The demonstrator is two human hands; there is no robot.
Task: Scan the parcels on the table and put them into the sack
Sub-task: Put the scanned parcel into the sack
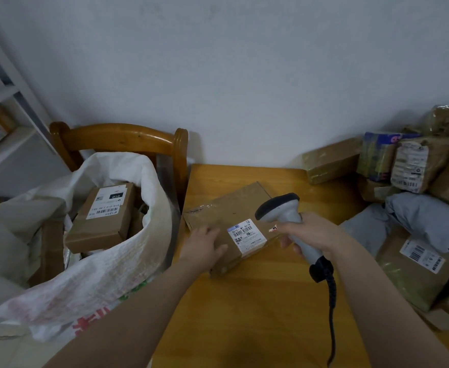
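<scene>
A flat brown cardboard parcel point(226, 208) with a white barcode label point(246, 235) lies on the wooden table point(257, 301) near its left edge. My left hand point(203, 247) rests on the parcel's near left corner, fingers spread over the top and thumb at the front edge. My right hand point(308, 232) grips a grey handheld barcode scanner point(281, 207), its dark head hanging just above the parcel beside the label. Left of the table, a white woven sack point(106, 274) stands open with several boxes point(103, 216) inside.
A pile of taped brown boxes point(414, 163) and grey mailer bags point(427, 219) fills the table's right side. The sack sits on a wooden chair point(122, 139) against the wall. The scanner's coiled cable point(330, 314) hangs down. White shelving point(3, 123) stands at far left.
</scene>
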